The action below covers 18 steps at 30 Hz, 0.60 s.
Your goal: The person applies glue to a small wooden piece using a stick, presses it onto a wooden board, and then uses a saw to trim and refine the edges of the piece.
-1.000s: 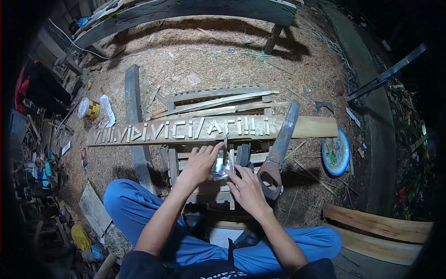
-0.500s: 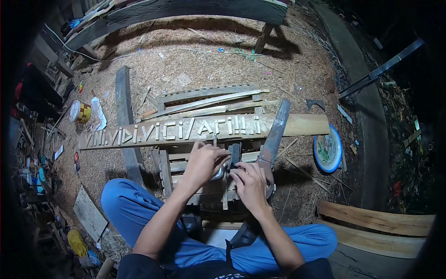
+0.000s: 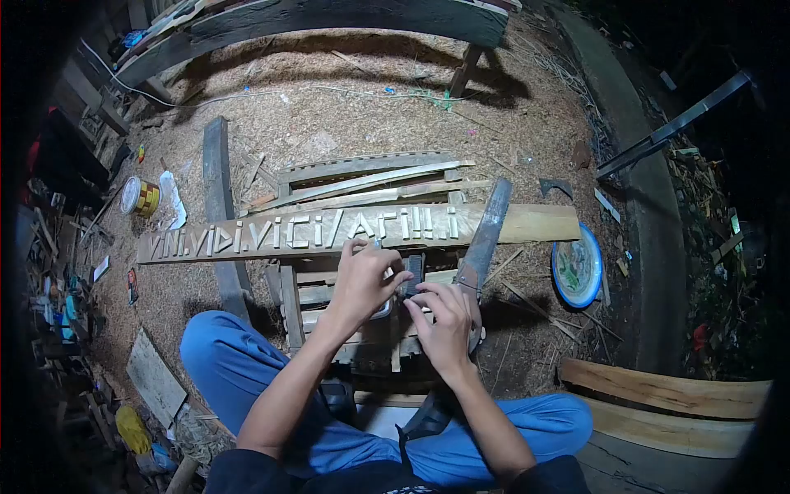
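A wooden board (image 3: 527,222) lies across a slatted wooden frame (image 3: 300,296), with pale raised letters (image 3: 292,230) reading "vini.vidi.vici/Ari!!!.i" along it. At the board's front edge, below the "A", is my left hand (image 3: 364,280), its fingers curled together. My right hand (image 3: 444,321) is close beside it, thumb and fingers pinched. Whatever they grip is too small or hidden to name. Between and just beyond the hands sits a dark ridged block (image 3: 416,265). A handsaw (image 3: 487,235) rests across the board to the right of my right hand.
A blue-rimmed basin (image 3: 578,263) is on the right, near planks (image 3: 658,391). On the left are a dark beam (image 3: 218,165), a yellow-labelled tub (image 3: 141,198) and a flat panel (image 3: 156,375). A heavy bench (image 3: 346,29) spans the back. A partly seen dark-clothed person (image 3: 70,156) is far left.
My right hand has shifted slightly up and left, nearer my left hand. The left fingers have moved slightly up against the board's front edge. The view has shifted a little.
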Each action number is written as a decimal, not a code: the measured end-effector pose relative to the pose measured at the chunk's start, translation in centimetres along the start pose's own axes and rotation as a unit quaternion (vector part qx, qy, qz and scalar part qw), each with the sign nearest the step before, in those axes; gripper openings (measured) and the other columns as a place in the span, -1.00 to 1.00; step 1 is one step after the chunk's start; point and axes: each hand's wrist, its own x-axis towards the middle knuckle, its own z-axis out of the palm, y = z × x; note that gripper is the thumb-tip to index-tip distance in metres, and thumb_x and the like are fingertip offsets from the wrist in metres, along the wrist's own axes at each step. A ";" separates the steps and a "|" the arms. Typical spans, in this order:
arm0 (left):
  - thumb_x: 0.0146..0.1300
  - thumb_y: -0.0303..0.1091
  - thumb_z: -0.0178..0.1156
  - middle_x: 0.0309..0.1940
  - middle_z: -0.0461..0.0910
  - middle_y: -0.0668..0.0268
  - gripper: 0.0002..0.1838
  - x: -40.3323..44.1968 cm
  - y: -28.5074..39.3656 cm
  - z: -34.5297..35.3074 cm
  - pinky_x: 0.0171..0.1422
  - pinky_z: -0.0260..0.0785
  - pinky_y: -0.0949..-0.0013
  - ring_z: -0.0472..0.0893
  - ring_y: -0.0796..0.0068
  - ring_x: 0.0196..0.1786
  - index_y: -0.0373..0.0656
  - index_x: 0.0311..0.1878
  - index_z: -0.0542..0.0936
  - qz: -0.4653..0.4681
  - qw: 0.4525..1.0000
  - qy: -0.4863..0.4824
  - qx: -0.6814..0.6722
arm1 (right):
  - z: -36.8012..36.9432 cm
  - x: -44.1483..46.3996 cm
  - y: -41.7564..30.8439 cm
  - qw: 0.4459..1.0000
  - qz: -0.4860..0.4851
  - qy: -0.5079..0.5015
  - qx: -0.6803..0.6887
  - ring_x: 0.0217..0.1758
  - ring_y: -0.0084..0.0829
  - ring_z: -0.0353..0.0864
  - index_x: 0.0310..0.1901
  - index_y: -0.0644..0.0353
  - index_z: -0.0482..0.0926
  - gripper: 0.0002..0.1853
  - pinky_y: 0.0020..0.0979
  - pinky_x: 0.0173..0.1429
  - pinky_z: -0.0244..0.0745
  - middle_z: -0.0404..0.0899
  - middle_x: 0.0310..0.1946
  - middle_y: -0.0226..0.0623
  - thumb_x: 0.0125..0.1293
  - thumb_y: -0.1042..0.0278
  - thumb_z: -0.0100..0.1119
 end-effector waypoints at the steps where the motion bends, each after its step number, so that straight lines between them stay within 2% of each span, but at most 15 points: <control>1: 0.16 -0.18 0.45 -0.48 0.67 0.32 -0.77 0.1 -0.1 0.0 0.25 0.23 0.12 0.61 0.28 -0.36 -0.11 -0.38 0.66 -0.023 1.000 -0.007 -0.004 | -0.1 0.0 0.2 1.000 0.009 -0.004 -0.004 -0.04 -0.27 0.60 -0.31 0.15 0.68 -0.87 -0.23 0.02 0.39 0.67 -0.14 -0.36 0.12 0.38 0.45; 5: 0.20 -0.19 0.43 -0.48 0.66 0.30 -0.77 0.2 -0.5 -0.1 0.23 0.24 0.11 0.61 0.24 -0.36 -0.14 -0.36 0.64 -0.042 0.999 -0.001 -0.030 | -0.2 -0.2 0.6 0.999 0.035 -0.004 -0.025 -0.09 -0.29 0.61 -0.34 0.13 0.71 -0.89 -0.27 0.01 0.40 0.70 -0.15 -0.38 0.13 0.36 0.46; 7: 0.23 -0.17 0.39 -0.51 0.64 0.29 -0.76 0.3 -0.9 -0.3 0.20 0.23 0.10 0.62 0.23 -0.36 -0.13 -0.35 0.63 -0.022 0.998 0.044 -0.033 | -0.1 -0.4 1.1 0.998 0.046 -0.016 -0.036 -0.09 -0.28 0.60 -0.29 0.13 0.71 -0.87 -0.25 0.00 0.40 0.68 -0.18 -0.37 0.15 0.34 0.45; 11: 0.30 -0.24 0.28 -0.53 0.64 0.21 -0.76 0.2 -1.6 -0.4 0.20 0.25 0.08 0.62 0.14 -0.40 -0.21 -0.37 0.57 -0.062 0.997 0.039 -0.032 | 0.6 -1.7 1.0 0.993 0.013 -0.050 -0.101 -0.09 -0.24 0.54 -0.16 0.15 0.68 -0.75 -0.17 0.02 0.32 0.65 -0.22 -0.32 0.18 0.25 0.41; 13: 0.32 -0.26 0.24 -0.53 0.63 0.17 -0.77 0.2 -1.8 -0.5 0.20 0.26 0.06 0.62 0.10 -0.40 -0.21 -0.37 0.55 -0.076 0.997 0.019 -0.027 | 1.7 -2.9 0.2 0.978 -0.010 -0.129 -0.161 -0.06 -0.25 0.54 -0.14 0.13 0.68 -0.69 -0.13 0.07 0.26 0.66 -0.20 -0.33 0.16 0.15 0.43; 14: 0.33 -0.27 0.20 -0.53 0.63 0.14 -0.77 0.2 -1.8 -0.6 0.20 0.27 0.05 0.62 0.06 -0.39 -0.22 -0.36 0.54 -0.087 0.996 -0.003 -0.023 | 2.3 -3.5 0.1 0.979 -0.015 -0.143 -0.143 -0.08 -0.24 0.52 -0.01 0.19 0.63 -0.56 -0.09 0.06 0.21 0.66 -0.26 -0.29 0.16 0.11 0.43; 15: 0.33 -0.27 0.20 -0.53 0.63 0.14 -0.77 0.1 -1.9 -0.5 0.20 0.27 0.05 0.62 0.06 -0.39 -0.22 -0.36 0.54 -0.087 0.996 -0.005 -0.023 | 2.9 -3.9 0.2 0.979 -0.013 -0.143 -0.142 -0.08 -0.24 0.52 -0.01 0.19 0.63 -0.56 -0.09 0.06 0.21 0.66 -0.26 -0.29 0.16 0.11 0.43; 17: 0.35 -0.28 0.18 -0.53 0.63 0.09 -0.79 -0.1 -2.2 -0.4 0.20 0.28 0.03 0.62 0.01 -0.37 -0.22 -0.33 0.53 -0.083 0.996 -0.012 -0.010 | 3.8 -4.8 0.5 0.961 -0.016 -0.208 -0.183 -0.06 -0.19 0.53 0.16 0.23 0.50 -0.42 -0.05 0.07 0.20 0.66 -0.28 -0.26 0.18 0.12 0.41; 18: 0.35 -0.28 0.18 -0.53 0.63 0.09 -0.79 -0.2 -2.3 -0.4 0.20 0.28 0.03 0.62 0.01 -0.37 -0.22 -0.33 0.53 -0.081 0.997 -0.014 -0.011 | 3.9 -5.0 0.6 0.960 -0.012 -0.219 -0.174 -0.03 -0.16 0.53 0.26 0.27 0.39 -0.35 -0.02 0.07 0.20 0.66 -0.28 -0.21 0.19 0.19 0.39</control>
